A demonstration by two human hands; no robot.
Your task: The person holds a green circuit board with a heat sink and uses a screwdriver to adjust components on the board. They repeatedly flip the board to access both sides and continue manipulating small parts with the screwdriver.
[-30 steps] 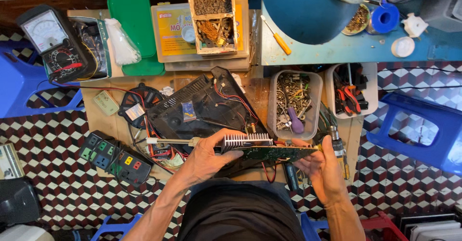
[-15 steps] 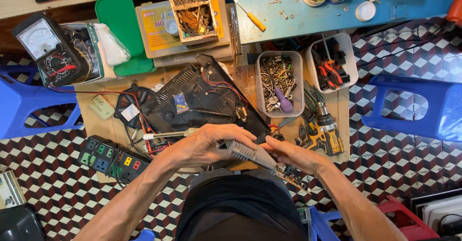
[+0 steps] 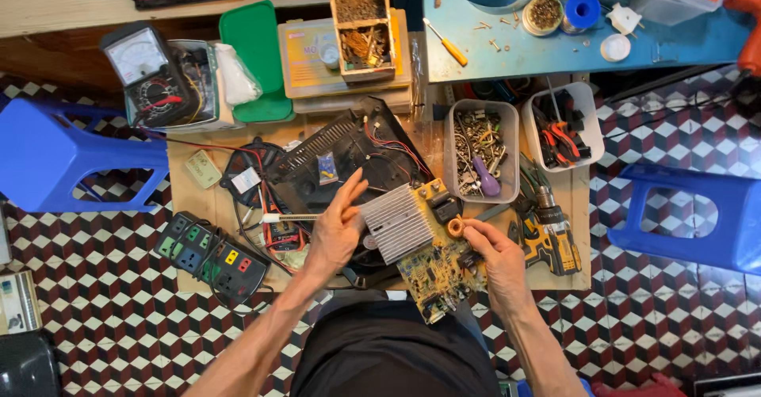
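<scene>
Hands meet over a yellow-green printed circuit board (image 3: 434,274) that carries a ribbed silver aluminium heat sink (image 3: 398,223) and a small copper-wound ring coil (image 3: 456,227); the board sits tilted above the near edge of the low wooden work table (image 3: 194,266), just in front of the person's dark-clothed lap; the right hand (image 3: 495,258) pinches the board's right edge between thumb and fingers, close beside the coil; the left hand (image 3: 341,227) stands at the heat sink's left side with its fingers spread and stretched upward, the palm against or just beside the fins, and whether it truly grips cannot be told; behind the board lies an opened black plastic appliance housing (image 3: 349,159) with red wires across it, and a thin white-handled tool (image 3: 289,217) lies to the left of the left hand; near left on the table is a black power strip with coloured switches (image 3: 210,258); far left stands a black analogue multimeter with a white dial (image 3: 147,76) beside a green plastic lid (image 3: 258,56); right of the housing sit a clear plastic tub full of screws and a purple-handled tool (image 3: 479,151) and a second clear tub holding red-handled pliers (image 3: 563,131); a yellow and black cordless drill (image 3: 551,230) lies just right of the right hand; blue plastic stools (image 3: 55,155) stand on the chequered floor at both sides.
</scene>
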